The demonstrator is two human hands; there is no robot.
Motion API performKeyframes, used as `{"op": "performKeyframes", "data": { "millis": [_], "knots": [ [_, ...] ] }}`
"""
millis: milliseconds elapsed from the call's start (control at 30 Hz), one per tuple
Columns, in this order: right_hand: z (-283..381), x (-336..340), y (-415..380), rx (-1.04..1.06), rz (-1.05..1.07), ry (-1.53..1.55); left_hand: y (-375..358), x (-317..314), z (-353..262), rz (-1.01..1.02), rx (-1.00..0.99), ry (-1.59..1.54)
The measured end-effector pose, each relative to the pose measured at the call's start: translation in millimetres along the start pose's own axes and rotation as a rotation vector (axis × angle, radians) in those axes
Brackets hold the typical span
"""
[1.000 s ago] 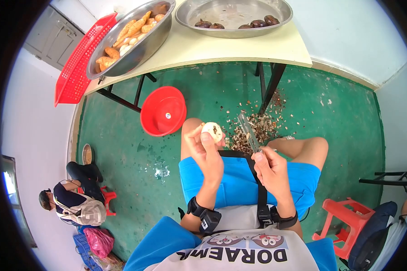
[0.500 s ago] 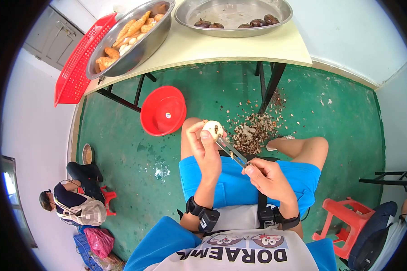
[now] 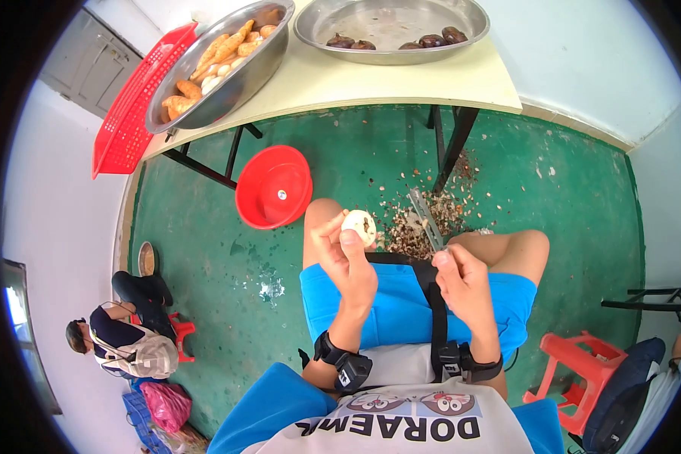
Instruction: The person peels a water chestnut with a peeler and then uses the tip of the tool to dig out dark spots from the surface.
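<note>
My left hand is closed around a peeled, cream-white water chestnut, with dark patches left on its face. In my right hand is a metal peeler, gripped by its lower end. Its slotted blade points up and to the left, apart from the water chestnut. Below the blade, brown and pale peelings are scattered over the green floor.
On the table stand a steel bowl of orange-skinned and pale roots, a tray with several dark water chestnuts, and a red basket. A red basin and red stool are on the floor. A person sits left.
The peeler has come away from the water chestnut, swinging right and turning more upright. My left hand still holds the water chestnut, shifted slightly and turned.
</note>
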State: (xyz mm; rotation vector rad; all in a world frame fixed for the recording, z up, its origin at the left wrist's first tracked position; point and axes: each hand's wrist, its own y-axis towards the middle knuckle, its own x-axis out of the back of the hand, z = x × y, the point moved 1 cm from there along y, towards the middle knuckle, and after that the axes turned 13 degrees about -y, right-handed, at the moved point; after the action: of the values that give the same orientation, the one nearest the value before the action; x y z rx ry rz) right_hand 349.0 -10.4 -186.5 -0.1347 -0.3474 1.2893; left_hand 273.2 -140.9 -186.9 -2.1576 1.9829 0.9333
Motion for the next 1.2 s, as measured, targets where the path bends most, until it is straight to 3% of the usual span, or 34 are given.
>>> {"op": "performKeyframes", "data": {
  "millis": [133, 367, 467, 533, 600, 700, 800, 867, 1000, 1067, 1200],
  "knots": [
    [0.7, -0.3, -2.6, 0.093, 0.068, 0.025, 6.3, 3.5, 8.6, -0.002, 0.104, -0.12],
    [11.4, -4.2, -5.6, 0.193, 0.006, -0.22, 6.7, 3.6, 6.5, 0.02, 0.19, -0.224],
    [14.0, -7.5, -5.4, 0.221, -0.11, -0.286, 6.9, 2.3, 7.2, 0.017, 0.181, -0.193],
    [13.2, -11.2, -3.1, 0.238, -0.247, -0.143, 5.2, 1.2, 7.6, 0.037, 0.173, -0.17],
    [13.1, -12.8, -3.8, 0.21, -0.255, -0.077, -2.8, -3.5, 10.4, 0.149, 0.196, -0.117],
    [15.3, -14.0, -6.8, 0.153, -0.182, 0.199, -19.9, -14.0, 13.2, 0.184, 0.278, -0.072],
    [16.3, -8.2, -9.3, 0.162, -0.176, 0.154, -23.2, -20.4, 12.8, 0.183, 0.385, -0.1],
    [9.2, -4.6, -6.5, 0.279, -0.212, 0.117, -17.2, -19.7, 10.2, 0.124, 0.613, -0.289],
    [17.3, 12.8, -12.9, 0.256, 0.009, -0.192, 0.0, -3.6, 6.8, -0.074, 0.835, -0.519],
    [16.2, 15.2, -15.0, 0.256, 0.142, -0.37, 5.5, -3.4, -2.3, -0.159, 0.818, -0.453],
    [18.5, 12.8, -17.2, 0.249, 0.233, -0.423, 9.7, -1.6, -7.7, -0.158, 0.7, -0.384]
  ]
}}
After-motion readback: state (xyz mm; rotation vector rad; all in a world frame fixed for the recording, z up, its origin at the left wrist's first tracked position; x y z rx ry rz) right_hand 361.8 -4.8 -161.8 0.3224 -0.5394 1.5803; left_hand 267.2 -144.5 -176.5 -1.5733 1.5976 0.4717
